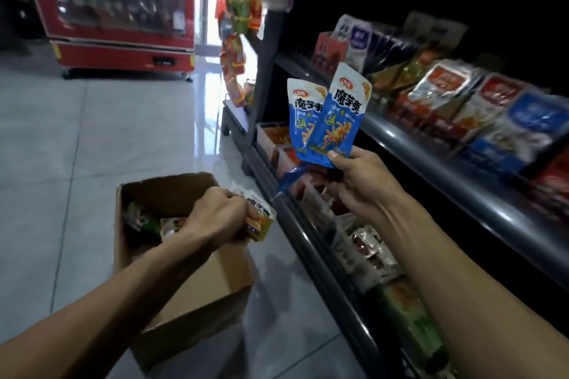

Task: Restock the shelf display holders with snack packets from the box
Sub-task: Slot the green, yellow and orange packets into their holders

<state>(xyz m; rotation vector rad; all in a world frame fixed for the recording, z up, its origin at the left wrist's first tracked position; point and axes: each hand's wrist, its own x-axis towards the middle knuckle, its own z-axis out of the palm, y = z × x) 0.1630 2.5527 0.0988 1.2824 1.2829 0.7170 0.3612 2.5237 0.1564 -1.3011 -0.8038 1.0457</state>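
The right hand (358,181) pinches two upright blue foil snack packets (326,120) by their bottom edges, thumb on top, in front of the dark shelf (431,169) on the right. The left hand (215,215) curls its fingers round a yellow-and-white snack carton (261,218) above the open brown cardboard box (191,292) on the near grey tiled floor (92,138). A red drinks cooler (123,9) stands far left.

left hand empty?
No. The left hand grips a small yellow snack carton at the edge of the cardboard box.
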